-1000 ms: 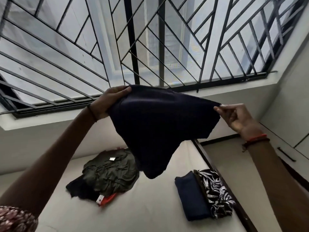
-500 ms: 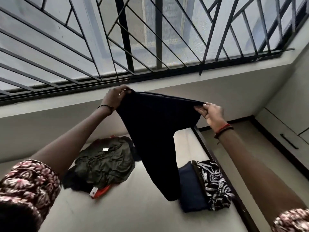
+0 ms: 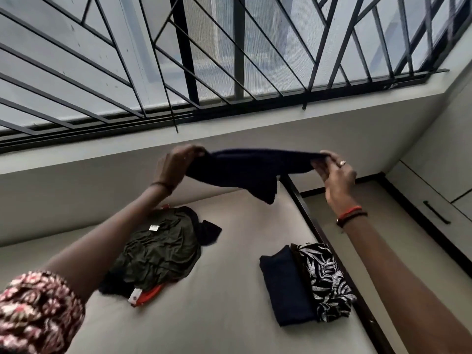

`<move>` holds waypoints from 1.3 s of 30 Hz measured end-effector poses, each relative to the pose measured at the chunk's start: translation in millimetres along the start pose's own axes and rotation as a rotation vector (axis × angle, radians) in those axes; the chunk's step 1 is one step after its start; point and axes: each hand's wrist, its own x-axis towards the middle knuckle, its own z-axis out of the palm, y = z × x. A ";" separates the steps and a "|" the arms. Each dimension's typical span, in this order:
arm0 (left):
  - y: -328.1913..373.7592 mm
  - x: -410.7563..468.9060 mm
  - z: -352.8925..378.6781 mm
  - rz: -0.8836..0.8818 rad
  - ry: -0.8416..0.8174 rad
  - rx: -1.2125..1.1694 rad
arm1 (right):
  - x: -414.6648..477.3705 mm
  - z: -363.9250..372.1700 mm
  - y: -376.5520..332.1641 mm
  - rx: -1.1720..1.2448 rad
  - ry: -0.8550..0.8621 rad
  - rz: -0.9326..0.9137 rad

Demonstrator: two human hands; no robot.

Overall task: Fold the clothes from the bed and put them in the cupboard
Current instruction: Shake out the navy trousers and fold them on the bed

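Navy garment (image 3: 245,172) hung centre frame above the bed (image 3: 229,315), stretched between left hand (image 3: 176,164) and right hand (image 3: 337,175), each grip pinching a top corner; a slackened pinch might have dropped it crumpled, undoing the fold.

A black metal window grille (image 3: 184,47) runs above a pale grey ledge (image 3: 229,131) and wall (image 3: 76,200).
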 end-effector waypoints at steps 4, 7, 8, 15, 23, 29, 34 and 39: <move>-40.3 -107.9 41.6 0.112 -0.180 0.136 | -58.2 -59.2 85.0 -0.158 0.012 0.113; -65.2 -192.6 66.9 0.083 -0.282 0.121 | -108.3 -114.5 160.3 -0.452 -0.058 0.220; -76.1 -222.0 78.0 0.078 -0.312 0.114 | -125.3 -133.4 187.2 -0.566 -0.111 0.243; -123.8 -440.4 148.1 -0.072 -0.499 0.051 | -243.3 -231.5 333.8 -1.155 -0.326 0.290; -150.0 -593.4 159.0 -0.303 -0.625 0.047 | -332.5 -271.9 404.4 -1.266 -0.419 0.640; -150.6 -638.3 163.0 -0.893 -0.549 -0.220 | -340.0 -267.6 405.4 -1.479 -0.940 0.118; -153.0 -630.6 164.3 -1.223 -0.447 -0.472 | -286.3 -220.3 390.9 -1.331 -0.880 0.060; -162.8 -621.9 160.7 -1.359 -0.423 -0.568 | -217.6 -137.6 386.5 -1.298 -0.896 0.120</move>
